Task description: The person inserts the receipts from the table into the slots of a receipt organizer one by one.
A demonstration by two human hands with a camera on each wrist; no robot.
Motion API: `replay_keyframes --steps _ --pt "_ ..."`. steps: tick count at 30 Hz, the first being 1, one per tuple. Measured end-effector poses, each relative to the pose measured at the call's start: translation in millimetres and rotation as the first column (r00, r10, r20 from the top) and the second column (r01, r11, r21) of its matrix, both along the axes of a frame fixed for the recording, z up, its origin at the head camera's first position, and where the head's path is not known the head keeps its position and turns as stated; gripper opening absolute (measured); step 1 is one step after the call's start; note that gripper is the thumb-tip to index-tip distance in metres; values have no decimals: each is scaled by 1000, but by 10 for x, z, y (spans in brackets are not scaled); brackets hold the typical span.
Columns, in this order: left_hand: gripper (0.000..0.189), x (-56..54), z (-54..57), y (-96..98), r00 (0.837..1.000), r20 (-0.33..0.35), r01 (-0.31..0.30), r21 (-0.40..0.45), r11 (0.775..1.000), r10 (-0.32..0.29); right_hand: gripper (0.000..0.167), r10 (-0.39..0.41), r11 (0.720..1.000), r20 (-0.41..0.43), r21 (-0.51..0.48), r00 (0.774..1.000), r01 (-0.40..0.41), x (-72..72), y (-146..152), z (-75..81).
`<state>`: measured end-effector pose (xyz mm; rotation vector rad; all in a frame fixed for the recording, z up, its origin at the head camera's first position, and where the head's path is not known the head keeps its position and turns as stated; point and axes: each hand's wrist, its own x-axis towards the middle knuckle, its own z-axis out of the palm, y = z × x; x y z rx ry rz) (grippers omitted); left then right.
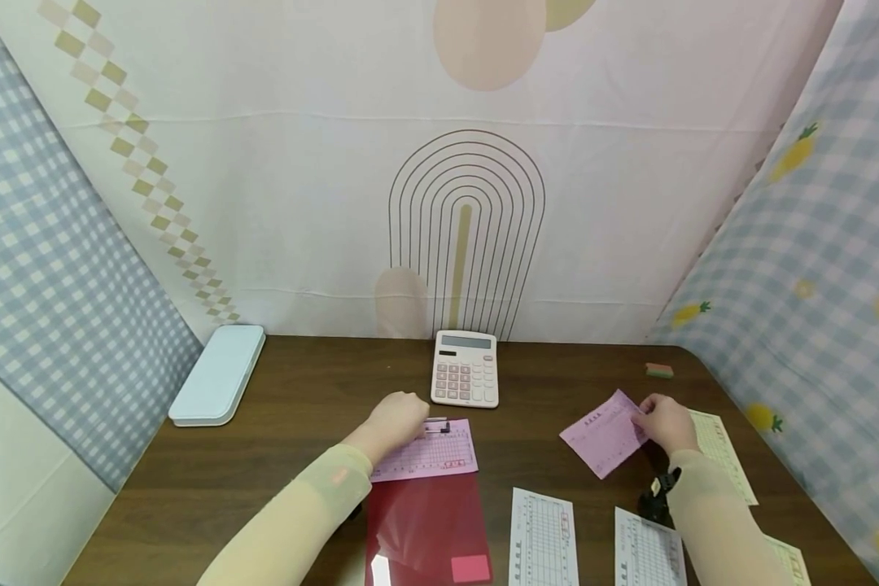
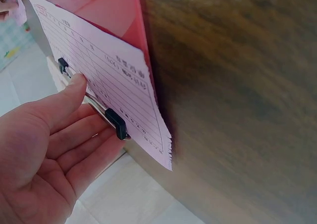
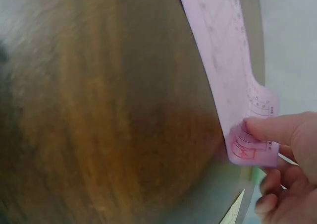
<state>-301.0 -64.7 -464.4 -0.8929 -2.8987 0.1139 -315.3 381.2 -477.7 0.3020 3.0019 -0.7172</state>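
Note:
A red clipboard (image 1: pixel 428 521) lies at the front middle of the table, with a pink form (image 1: pixel 439 452) across its top end. My left hand (image 1: pixel 397 423) is at that end; in the left wrist view its thumb presses the metal clip (image 2: pixel 101 107) with black end pieces, and its fingers curl beneath. Off to the right, my right hand (image 1: pixel 666 422) pinches another pink form (image 1: pixel 605 433) by its right edge. The right wrist view shows the held corner of this sheet bent up under the thumb, near a red stamp mark.
A white calculator (image 1: pixel 465 370) stands behind the clipboard, against the wall cloth. White forms (image 1: pixel 544 537) lie at the front, yellow forms (image 1: pixel 721 456) by the right arm. A pale blue case (image 1: pixel 218 376) is at back left, a small red and green eraser-like block (image 1: pixel 659 370) at back right.

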Motion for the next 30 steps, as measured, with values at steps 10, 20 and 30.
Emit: replay_keyframes --steps 10,20,30 --pt "11 -9 -22 -1 1000 -8 7 -5 1000 -7 30 84 992 67 -100 994 -78 5 55 31" --pt "15 -28 -19 17 1000 13 -5 0 1000 5 26 86 975 42 -207 995 -76 65 58 2" --pt "15 -24 -10 21 1000 24 -7 -1 1000 7 33 57 884 90 -467 994 -9 136 -65 51"
